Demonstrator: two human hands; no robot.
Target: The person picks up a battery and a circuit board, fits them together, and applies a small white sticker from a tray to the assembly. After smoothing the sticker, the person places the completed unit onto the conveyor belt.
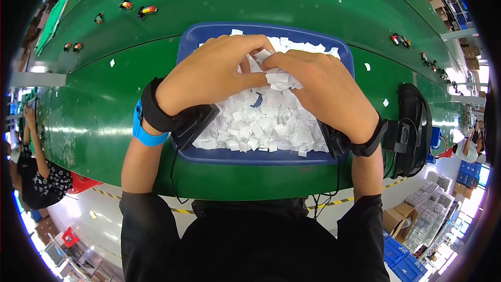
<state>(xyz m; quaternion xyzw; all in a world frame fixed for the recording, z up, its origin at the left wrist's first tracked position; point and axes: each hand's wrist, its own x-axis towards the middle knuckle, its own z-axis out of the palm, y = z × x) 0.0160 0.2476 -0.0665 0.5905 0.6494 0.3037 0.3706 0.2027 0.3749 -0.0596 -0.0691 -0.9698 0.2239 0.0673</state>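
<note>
A blue plastic tub point(266, 159) stands on the green table in front of me, heaped with small white paper pieces point(261, 122). Over its far half, my left hand point(216, 68) and my right hand point(326, 86) come together. A clump of white paper pieces point(279, 79) is caught between them, with the fingers of both hands curled round it. Some fingertips are hidden behind the hands and the paper. Dark devices are strapped at both wrists, and a blue band point(143, 128) circles the left one.
Small red-and-yellow parts point(148, 11) lie scattered along the table's far side, more at the right. A black case point(412, 130) with cables sits right of the tub. Loose paper bits point(385, 103) dot the tabletop. Another person point(39, 175) is at the far left.
</note>
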